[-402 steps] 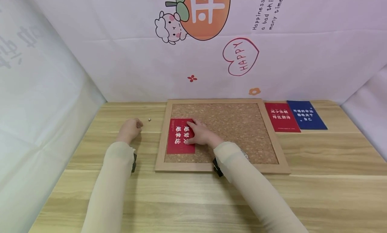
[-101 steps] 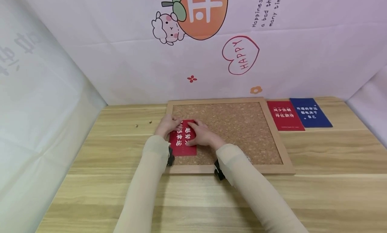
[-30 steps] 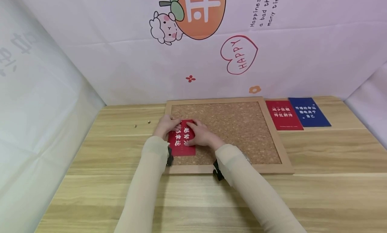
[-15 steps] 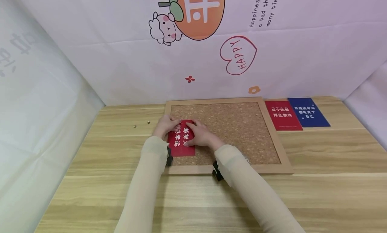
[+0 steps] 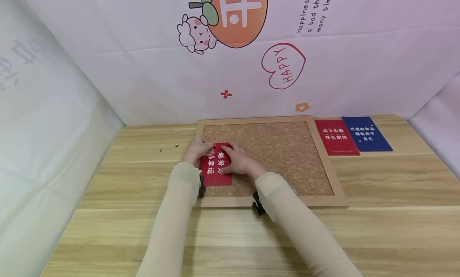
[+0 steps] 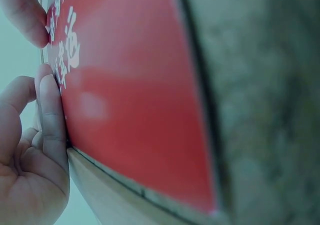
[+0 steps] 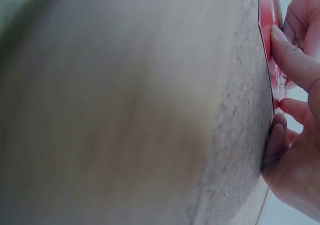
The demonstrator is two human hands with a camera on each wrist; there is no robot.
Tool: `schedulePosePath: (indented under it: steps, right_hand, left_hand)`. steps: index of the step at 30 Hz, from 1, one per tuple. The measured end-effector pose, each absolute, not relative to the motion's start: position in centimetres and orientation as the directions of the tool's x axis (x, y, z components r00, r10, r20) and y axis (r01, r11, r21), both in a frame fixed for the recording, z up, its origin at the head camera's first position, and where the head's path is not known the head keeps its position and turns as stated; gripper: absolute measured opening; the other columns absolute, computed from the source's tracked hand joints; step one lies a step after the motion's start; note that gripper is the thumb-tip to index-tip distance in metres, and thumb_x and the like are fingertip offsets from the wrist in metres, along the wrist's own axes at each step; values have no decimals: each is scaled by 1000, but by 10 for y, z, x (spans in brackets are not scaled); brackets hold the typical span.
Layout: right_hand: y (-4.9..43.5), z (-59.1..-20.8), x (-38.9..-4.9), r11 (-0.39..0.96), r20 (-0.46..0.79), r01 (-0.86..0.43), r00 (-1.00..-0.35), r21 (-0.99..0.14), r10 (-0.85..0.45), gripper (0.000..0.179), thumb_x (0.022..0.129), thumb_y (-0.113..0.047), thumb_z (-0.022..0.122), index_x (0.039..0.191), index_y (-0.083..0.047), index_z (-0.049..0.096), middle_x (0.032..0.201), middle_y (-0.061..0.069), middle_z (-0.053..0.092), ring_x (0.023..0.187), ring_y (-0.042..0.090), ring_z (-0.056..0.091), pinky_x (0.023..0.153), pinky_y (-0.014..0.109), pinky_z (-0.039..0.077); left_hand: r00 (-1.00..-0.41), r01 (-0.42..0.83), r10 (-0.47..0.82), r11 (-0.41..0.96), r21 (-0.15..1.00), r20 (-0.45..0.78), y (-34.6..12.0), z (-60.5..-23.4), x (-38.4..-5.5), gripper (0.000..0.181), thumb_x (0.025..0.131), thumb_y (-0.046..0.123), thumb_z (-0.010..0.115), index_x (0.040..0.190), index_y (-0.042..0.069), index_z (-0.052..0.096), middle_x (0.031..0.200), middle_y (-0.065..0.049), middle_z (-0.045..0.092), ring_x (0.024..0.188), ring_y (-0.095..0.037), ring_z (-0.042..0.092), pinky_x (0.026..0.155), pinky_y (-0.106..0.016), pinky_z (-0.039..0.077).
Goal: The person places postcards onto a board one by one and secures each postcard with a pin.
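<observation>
A red card with white characters (image 5: 217, 180) lies flat on the left part of a wood-framed corkboard (image 5: 280, 153). My left hand (image 5: 197, 150) is at the card's upper left, fingers curled in and thumb reaching over its top edge. Between those fingertips the right wrist view shows a small metal thumbtack (image 7: 285, 77), mostly hidden. My right hand (image 5: 241, 160) rests on the card's right side with thumb and fingers spread, pressing it to the cork. In the left wrist view the card's lower corner lies close to the frame.
Two small metal thumbtacks (image 5: 176, 145) lie on the wooden table (image 5: 223, 241) left of the board. Against the board's right side are another red card (image 5: 337, 143) and a blue card (image 5: 368, 143). A printed white cloth (image 5: 151, 81) hangs behind.
Since the oldest frame, my left hand has moved right from the bare table onto the card's upper left, and a second thumbtack shows on the table. Over the last seconds both hands hold still.
</observation>
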State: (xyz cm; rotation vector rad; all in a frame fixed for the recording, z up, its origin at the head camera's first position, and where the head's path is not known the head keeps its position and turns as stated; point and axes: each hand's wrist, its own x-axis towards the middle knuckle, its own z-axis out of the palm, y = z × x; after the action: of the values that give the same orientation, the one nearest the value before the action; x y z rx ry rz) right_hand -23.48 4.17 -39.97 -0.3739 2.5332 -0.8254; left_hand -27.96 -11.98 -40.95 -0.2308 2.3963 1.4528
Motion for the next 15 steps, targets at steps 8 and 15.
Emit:
schedulePosePath:
  steps: [8,15]
  right_hand:
    - [42,-399,-234,785,-325,-121,-864,-608,-385,85,83,-31,73,152,-14,26,161,13,10,148,35,13,117,54,24]
    - [42,-400,-235,785,-320,-127,-865,-606,-387,85,84,-31,73,152,-14,25,161,13,9,148,36,12,118,54,24]
  left_hand:
    - [-934,-307,22,461,832,-357,-118,-406,-276,29,96,15,54,104,-11,63,57,5,57,49,0,57,53,-12,51]
    - [-931,-316,25,447,837,-365,-118,-404,-274,32,97,16,53,110,-12,62,59,5,57,51,0,56,53,-12,51]
